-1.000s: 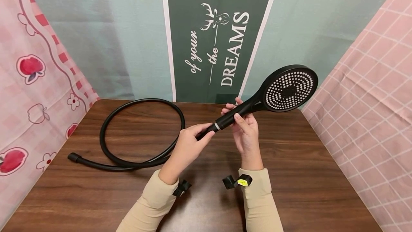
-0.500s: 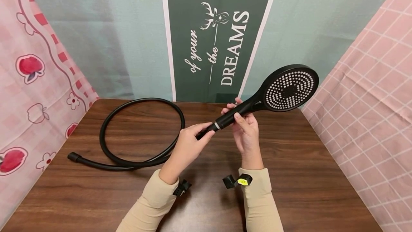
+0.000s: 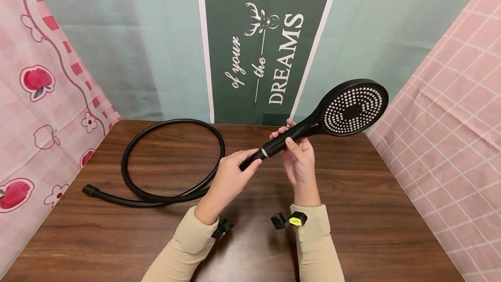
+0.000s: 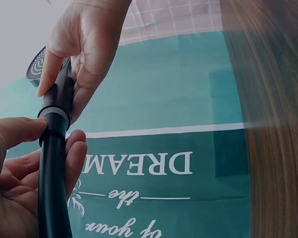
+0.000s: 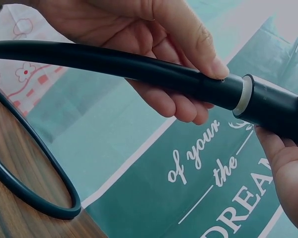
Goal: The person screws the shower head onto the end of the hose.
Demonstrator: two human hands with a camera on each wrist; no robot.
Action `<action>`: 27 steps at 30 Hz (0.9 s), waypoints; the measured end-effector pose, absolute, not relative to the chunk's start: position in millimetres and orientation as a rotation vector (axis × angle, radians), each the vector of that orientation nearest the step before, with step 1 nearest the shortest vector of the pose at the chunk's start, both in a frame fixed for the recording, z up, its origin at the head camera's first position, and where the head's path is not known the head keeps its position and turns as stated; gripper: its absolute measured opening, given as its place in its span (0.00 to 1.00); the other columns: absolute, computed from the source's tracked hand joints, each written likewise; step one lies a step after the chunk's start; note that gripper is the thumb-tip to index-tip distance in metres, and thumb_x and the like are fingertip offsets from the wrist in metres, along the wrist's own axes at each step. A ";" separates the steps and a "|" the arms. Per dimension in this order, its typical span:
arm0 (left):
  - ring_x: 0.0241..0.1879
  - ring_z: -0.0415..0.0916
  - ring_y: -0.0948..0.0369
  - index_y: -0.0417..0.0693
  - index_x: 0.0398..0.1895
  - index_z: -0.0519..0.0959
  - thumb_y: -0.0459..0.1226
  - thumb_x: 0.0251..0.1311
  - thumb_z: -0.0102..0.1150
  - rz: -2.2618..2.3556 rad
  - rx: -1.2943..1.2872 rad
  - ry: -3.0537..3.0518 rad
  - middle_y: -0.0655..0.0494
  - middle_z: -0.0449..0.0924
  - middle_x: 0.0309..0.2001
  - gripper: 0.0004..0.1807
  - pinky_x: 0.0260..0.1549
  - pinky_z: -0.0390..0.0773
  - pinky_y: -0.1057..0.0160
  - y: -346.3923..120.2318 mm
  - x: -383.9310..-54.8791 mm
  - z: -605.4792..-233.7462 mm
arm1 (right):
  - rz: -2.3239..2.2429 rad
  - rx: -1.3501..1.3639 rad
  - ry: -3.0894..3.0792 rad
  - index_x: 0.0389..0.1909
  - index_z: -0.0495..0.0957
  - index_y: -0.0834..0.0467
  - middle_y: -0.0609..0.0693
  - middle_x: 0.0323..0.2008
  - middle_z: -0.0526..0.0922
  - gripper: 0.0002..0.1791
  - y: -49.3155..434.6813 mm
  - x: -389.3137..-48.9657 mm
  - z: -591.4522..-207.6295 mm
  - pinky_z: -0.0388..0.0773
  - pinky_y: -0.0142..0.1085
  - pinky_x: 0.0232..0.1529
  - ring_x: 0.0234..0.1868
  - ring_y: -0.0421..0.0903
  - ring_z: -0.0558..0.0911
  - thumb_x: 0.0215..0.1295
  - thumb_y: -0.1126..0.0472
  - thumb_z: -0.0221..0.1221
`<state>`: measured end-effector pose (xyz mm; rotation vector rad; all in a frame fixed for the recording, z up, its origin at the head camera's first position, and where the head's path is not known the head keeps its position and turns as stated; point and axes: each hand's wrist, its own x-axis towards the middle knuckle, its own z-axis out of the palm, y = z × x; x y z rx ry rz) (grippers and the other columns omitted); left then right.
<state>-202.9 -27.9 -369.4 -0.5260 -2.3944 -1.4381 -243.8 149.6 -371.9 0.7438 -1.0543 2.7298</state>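
A black shower head (image 3: pixel 352 108) with pale nozzles on its round face is held up above the table by my right hand (image 3: pixel 300 160). The thumb lies along the front of its handle and the fingers pass behind. My left hand (image 3: pixel 232 177) pinches the end fitting of a black shower hose (image 5: pixel 164 72), thumb on one side and fingers under it. Hose end and handle meet in line, with a pale ring (image 5: pixel 244 95) showing at the joint. Whether the threads are fully engaged cannot be seen. In the left wrist view the right hand (image 4: pixel 92 47) grips the handle above the joint.
The rest of the hose lies in a loop on the brown wooden table (image 3: pixel 364 212), its free end fitting (image 3: pixel 91 191) toward the left edge. Fabric hangs behind and on both sides: a green lettered cloth (image 3: pixel 258 55), a pink fruit print (image 3: pixel 35 112) and a pink grid (image 3: pixel 462 121).
Almost nothing differs. Both hands keep their hold on the hose end and the handle, with only a very slight shift to the right.
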 end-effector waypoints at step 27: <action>0.32 0.79 0.62 0.43 0.56 0.83 0.39 0.65 0.64 -1.414 -0.569 -2.365 0.50 0.86 0.44 0.18 0.30 0.77 0.67 -27.7 -203.4 -372.6 | 2.709 0.754 -1.077 0.62 0.68 0.64 0.54 0.46 0.84 0.19 151.1 -244.3 -373.5 0.79 0.39 0.58 0.49 0.49 0.86 0.72 0.73 0.51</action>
